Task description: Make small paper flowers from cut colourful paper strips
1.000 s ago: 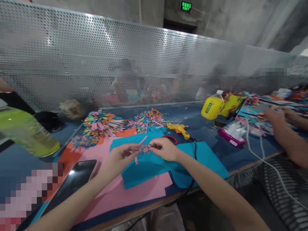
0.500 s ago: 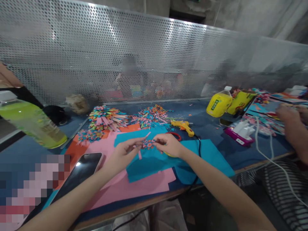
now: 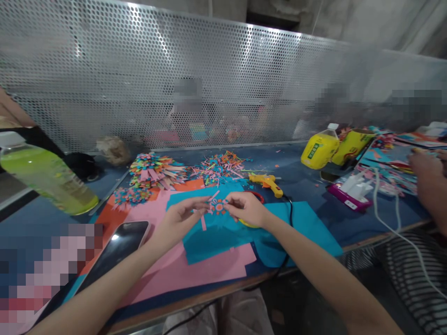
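Over a blue sheet (image 3: 218,244) on the table (image 3: 303,191), a small paper flower (image 3: 219,206) shows orange petals with pale outlines and touches of blue around a round, orange-toned centre; finer detail is too small to read. At its nine o'clock the left hand (image 3: 186,216) grips its edge, thumb and fingers nearly together; at three o'clock the right hand (image 3: 246,208) pinches the opposite edge.

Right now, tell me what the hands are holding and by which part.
A small paper flower: the left hand has its left edge at the fingertips, and the right hand pinches its right edge.
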The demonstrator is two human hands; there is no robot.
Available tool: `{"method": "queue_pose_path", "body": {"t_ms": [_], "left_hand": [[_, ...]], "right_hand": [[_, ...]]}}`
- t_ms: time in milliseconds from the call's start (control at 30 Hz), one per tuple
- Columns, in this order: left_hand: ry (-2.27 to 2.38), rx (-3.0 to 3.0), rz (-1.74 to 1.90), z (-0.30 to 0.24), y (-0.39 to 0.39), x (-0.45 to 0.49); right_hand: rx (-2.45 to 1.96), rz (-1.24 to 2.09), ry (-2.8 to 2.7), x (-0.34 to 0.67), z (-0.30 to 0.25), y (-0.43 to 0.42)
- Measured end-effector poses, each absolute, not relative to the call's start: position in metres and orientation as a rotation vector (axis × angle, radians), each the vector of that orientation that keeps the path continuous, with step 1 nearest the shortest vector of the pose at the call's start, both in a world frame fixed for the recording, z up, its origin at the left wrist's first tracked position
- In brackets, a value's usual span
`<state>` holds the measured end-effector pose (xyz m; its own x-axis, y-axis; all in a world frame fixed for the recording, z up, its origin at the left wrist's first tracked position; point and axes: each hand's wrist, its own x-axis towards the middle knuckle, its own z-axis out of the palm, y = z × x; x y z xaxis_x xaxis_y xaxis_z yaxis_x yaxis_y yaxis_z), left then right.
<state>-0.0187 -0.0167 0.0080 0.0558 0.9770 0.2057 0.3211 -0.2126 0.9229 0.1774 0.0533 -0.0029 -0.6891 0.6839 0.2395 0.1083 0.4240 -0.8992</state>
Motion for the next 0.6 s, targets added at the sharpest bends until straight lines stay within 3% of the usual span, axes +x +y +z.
{"method": "queue_pose_path", "body": {"t_ms": [600], "left_hand": [[1.303, 1.526, 1.180, 0.0021, -0.0107, -0.0202]], "right_hand": [[-0.656, 1.318, -2.083, 0.1740, -0.0031, 0.0508]]}}
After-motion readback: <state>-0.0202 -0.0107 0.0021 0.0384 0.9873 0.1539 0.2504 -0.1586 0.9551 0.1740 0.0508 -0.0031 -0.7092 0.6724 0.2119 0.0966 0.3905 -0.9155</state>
